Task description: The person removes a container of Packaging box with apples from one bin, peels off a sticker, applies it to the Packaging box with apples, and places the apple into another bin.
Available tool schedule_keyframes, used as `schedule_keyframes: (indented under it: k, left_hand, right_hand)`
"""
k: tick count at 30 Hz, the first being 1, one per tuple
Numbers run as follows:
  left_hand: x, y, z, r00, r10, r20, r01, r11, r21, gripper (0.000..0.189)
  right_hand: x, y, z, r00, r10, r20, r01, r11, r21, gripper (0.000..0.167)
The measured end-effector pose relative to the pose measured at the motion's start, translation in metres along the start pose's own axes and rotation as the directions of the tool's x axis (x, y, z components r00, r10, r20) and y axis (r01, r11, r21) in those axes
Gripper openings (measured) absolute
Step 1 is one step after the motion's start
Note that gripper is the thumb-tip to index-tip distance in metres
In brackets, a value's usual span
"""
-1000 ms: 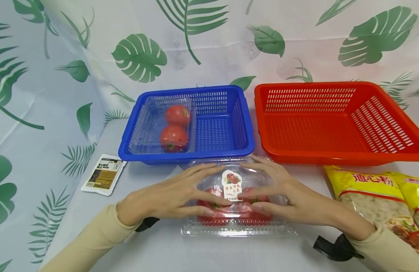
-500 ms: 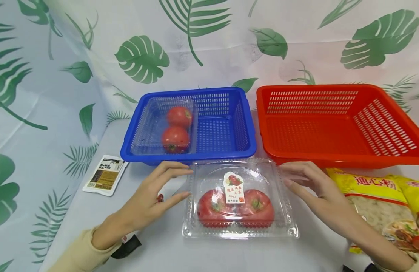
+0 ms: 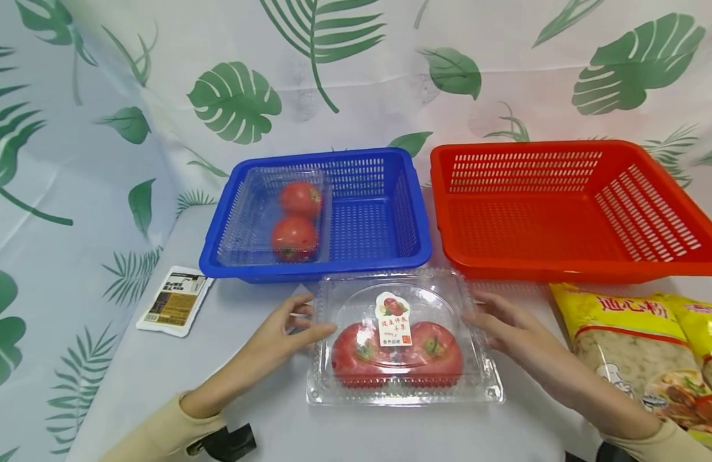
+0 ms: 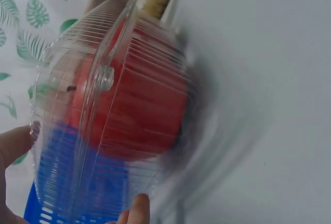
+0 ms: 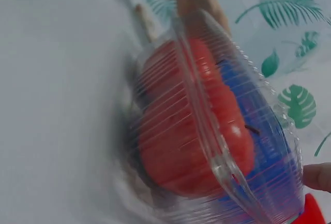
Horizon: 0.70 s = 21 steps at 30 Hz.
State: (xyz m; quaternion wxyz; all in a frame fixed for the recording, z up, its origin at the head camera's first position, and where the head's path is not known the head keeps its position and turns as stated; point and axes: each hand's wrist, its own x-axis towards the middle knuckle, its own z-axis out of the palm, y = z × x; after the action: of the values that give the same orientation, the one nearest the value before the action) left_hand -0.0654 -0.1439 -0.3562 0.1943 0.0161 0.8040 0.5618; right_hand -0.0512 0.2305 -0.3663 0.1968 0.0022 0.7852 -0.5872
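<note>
A clear plastic clamshell box with a lid lies flat on the table in the head view, holding two red apples behind a white label. At its left side, my left hand holds it, thumb over the lid's edge and fingers curled along the wall. My right hand grips the opposite side, its thumb at the lid's right edge; the fingers are partly hidden. In the left wrist view the lid is closed over an apple. Both apples show through the wall in the right wrist view.
Behind the box stand a blue basket, with another clear box of red fruit inside, and a red basket. Yellow pasta bags lie at the right. A small white-and-brown packet is at the left.
My hands first lay over the box's lid, then spread apart to either side. Now they have come in again and hold its sides. The box has barely moved.
</note>
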Motion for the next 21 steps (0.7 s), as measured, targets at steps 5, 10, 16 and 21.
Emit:
schedule_keyframes:
  k: [5, 10, 16, 21]
  left_hand:
    - [0.005, -0.003, 0.002, 0.991, -0.031, 0.131, 0.041, 0.996, -0.074, 0.091]
    - [0.005, -0.009, 0.002, 0.979, -0.031, 0.201, 0.056, 0.991, -0.122, 0.094]
    - [0.003, -0.012, 0.003, 0.980, -0.015, 0.198, 0.045, 0.988, -0.151, 0.092]
    - [0.000, -0.015, 0.005, 0.982, 0.004, 0.188, 0.023, 0.989, -0.143, 0.088]
  right_hand:
    - [0.007, 0.001, -0.003, 0.995, 0.066, 0.075, -0.073, 0.993, 0.097, 0.067]
    - [0.010, 0.002, -0.004, 0.989, 0.103, 0.101, -0.114, 0.988, 0.108, 0.072]
    - [0.012, 0.004, -0.005, 0.988, 0.091, 0.125, -0.107, 0.986, 0.127, 0.073]
    - [0.011, 0.003, -0.006, 0.989, 0.077, 0.125, -0.092, 0.988, 0.122, 0.071]
